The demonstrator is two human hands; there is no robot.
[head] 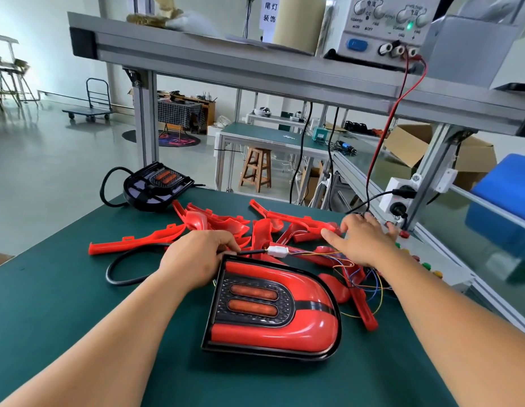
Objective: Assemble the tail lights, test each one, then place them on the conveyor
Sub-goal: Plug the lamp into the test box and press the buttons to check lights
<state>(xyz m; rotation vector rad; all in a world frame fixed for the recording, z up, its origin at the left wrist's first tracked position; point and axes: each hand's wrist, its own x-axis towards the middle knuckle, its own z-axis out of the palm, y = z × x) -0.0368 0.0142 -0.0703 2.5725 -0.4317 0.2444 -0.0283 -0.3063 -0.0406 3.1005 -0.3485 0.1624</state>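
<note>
The assembled tail light (pixel 273 312) lies face up on the desk (pixel 64 304), its cable (pixel 109 271) pinched by the curled fingers of the left hand (pixel 196 259) just behind the white connector (pixel 277 251). The right hand (pixel 364 239) is spread, fingers apart, above the loose wires (pixel 343 261). For testing, the connector is best held fully seated and the lens left uncovered.

Head view, single, wide-angle. I look from the wearer's head, forward and steeply down across the dark green matted table (pixel 79 289). Near field: both forearms enter from the bottom corners, left hand (pixel 196 259) and right hand (pixel 364 242) close below the lens. Upper field: grey aluminium-frame shelf (pixel 226 63) just overhead, its rails bowed by the lens, with the workshop floor well beyond.
</note>
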